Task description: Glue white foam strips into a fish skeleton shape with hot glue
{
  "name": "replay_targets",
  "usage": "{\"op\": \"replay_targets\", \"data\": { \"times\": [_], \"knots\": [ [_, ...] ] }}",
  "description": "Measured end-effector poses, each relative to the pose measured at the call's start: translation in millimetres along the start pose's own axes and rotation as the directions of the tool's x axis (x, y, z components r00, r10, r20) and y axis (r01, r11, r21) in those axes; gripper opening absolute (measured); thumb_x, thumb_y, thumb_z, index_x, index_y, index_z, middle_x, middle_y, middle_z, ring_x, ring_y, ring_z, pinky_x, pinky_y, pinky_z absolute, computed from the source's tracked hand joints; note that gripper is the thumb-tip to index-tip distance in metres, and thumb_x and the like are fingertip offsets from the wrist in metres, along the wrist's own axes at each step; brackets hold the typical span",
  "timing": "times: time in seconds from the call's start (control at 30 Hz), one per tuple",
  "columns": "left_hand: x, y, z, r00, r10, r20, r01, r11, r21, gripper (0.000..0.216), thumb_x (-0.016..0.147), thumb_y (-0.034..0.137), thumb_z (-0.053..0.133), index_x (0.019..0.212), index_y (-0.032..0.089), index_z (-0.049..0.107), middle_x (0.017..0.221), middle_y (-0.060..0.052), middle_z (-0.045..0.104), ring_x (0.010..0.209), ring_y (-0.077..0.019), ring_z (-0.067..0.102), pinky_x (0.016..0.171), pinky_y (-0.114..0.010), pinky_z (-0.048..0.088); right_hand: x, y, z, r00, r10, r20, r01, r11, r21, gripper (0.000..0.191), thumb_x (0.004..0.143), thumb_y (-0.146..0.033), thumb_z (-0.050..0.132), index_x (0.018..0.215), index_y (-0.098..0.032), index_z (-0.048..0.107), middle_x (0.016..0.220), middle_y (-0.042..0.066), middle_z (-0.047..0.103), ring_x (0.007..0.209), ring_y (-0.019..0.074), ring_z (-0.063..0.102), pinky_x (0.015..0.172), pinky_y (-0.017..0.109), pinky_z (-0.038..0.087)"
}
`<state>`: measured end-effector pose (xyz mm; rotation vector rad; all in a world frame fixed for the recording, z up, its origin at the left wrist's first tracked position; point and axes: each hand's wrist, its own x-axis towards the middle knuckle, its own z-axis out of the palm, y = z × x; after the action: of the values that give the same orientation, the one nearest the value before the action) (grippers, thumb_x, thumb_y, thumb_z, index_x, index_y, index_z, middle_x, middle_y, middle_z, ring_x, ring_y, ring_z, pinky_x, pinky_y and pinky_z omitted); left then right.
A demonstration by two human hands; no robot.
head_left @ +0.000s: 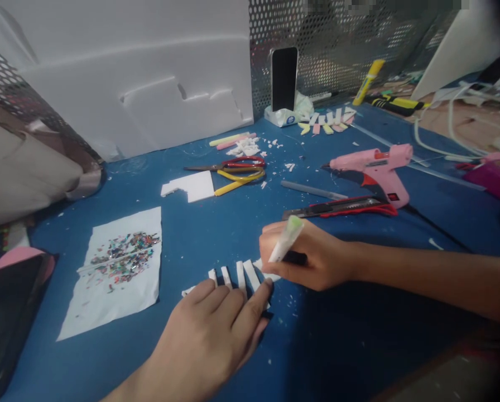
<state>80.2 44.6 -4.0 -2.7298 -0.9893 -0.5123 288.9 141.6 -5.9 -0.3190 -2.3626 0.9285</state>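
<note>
A white marker with a green end (pixel 284 241) is gripped in my right hand (pixel 323 257), closed around it and tilted over the table. Its tip is hidden behind my fingers, close to a small white piece (pixel 274 275). My left hand (pixel 212 329) lies palm down, fingers stretched over several thin white strips (pixel 240 272) that look like foam or card. The strips fan out from under its fingertips, and their near ends are mostly covered. The index finger reaches toward the white piece by my right hand.
Scissors (pixel 237 170) lie beyond my hands beside a cut white sheet (pixel 200 187). To the right are a red utility knife (pixel 342 207) and a pink glue gun (pixel 375 164). Paper with glittery flakes (pixel 82 312) lies left. A phone (pixel 284 78) stands at the back.
</note>
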Motion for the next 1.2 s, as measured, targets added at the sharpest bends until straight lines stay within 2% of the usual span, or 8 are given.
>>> {"op": "replay_targets", "data": {
  "times": [0.17,0.37,0.67,0.8,0.87,0.93,1.07,1.2],
  "knots": [
    [-1,0,0,1.0,0.003,-0.002,-0.003,1.0,0.008,0.028,0.094,0.024,0.051,0.116,0.012,0.064,0.066,0.001,0.06,0.052,-0.017,0.057,0.048,-0.034,0.046,1,0,2,0.999,-0.047,0.011,0.048,0.993,-0.106,0.022,0.093,-0.025,0.05,0.074,-0.014,0.054,0.067,0.002,0.056,0.064,0.011,0.042,0.064,0.027,0.036],
    [-2,2,-1,1.0,0.008,-0.004,-0.008,1.0,0.022,0.029,0.095,0.024,0.05,0.118,0.012,0.063,0.065,0.001,0.061,0.051,-0.0171,0.057,0.047,-0.034,0.045,0,1,1,1.0,-0.002,-0.008,0.002,1.0,-0.021,0.019,0.093,-0.026,0.052,0.078,-0.014,0.054,0.073,0.002,0.058,0.066,0.0101,0.046,0.066,0.025,0.037],
    [-2,1,0,1.0,0.005,-0.004,-0.005,1.0,0.027,0.028,0.096,0.024,0.049,0.118,0.012,0.063,0.064,0.002,0.059,0.051,-0.0161,0.056,0.048,-0.032,0.042,1,-1,2,0.999,0.033,0.034,-0.029,0.993,-0.115,0.03,0.095,-0.031,0.047,0.071,-0.014,0.052,0.068,0.003,0.055,0.064,0.0111,0.042,0.065,0.026,0.035],
    [-1,1,-1,1.0,0.011,-0.017,-0.01,1.0,0.03,0.031,0.096,0.023,0.048,0.12,0.011,0.061,0.066,0.0,0.06,0.053,-0.0163,0.056,0.05,-0.033,0.043,1,-1,-3,0.998,-0.014,-0.056,0.012,0.999,-0.039,0.021,0.096,-0.027,0.048,0.08,-0.014,0.054,0.077,0.003,0.058,0.07,0.0113,0.049,0.07,0.026,0.039],
    [-2,1,-2,1.0,0.013,-0.002,-0.012,0.999,0.033,0.034,0.096,0.023,0.048,0.125,0.009,0.058,0.066,0.0,0.059,0.053,-0.0162,0.055,0.051,-0.033,0.042,1,0,-5,0.993,-0.035,-0.11,0.029,0.998,-0.054,0.018,0.095,-0.026,0.047,0.083,-0.015,0.053,0.081,0.005,0.059,0.076,0.0128,0.051,0.075,0.028,0.04],
    [-5,1,-3,1.0,0.017,-0.002,-0.017,0.999,0.037,0.037,0.096,0.023,0.05,0.129,0.007,0.055,0.066,0.0,0.059,0.053,-0.016,0.053,0.052,-0.033,0.041,2,0,-6,0.995,-0.038,-0.094,0.027,0.994,-0.106,0.02,0.096,-0.028,0.045,0.082,-0.016,0.052,0.08,0.005,0.059,0.077,0.0142,0.05,0.075,0.029,0.039],
    [-12,1,-2,0.998,0.05,-0.046,-0.05,0.999,0.006,0.032,0.09,0.018,0.059,0.12,0.007,0.059,0.071,0.0,0.061,0.06,-0.0169,0.055,0.058,-0.034,0.039,2,0,-6,1.0,0.023,-0.013,-0.025,0.976,-0.217,0.029,0.098,-0.034,0.04,0.078,-0.016,0.052,0.071,0.004,0.054,0.07,0.014,0.047,0.068,0.027,0.035],
    [-13,0,-2,0.997,0.061,-0.041,-0.062,0.998,-0.022,0.023,0.088,0.013,0.06,0.111,0.01,0.063,0.07,0.0,0.06,0.058,-0.0161,0.051,0.059,-0.034,0.034,3,0,-5,0.999,0.047,-0.017,-0.05,0.967,-0.251,0.032,0.098,-0.032,0.039,0.074,-0.015,0.052,0.064,0.001,0.051,0.062,0.0123,0.043,0.064,0.026,0.032]
  ]
}}
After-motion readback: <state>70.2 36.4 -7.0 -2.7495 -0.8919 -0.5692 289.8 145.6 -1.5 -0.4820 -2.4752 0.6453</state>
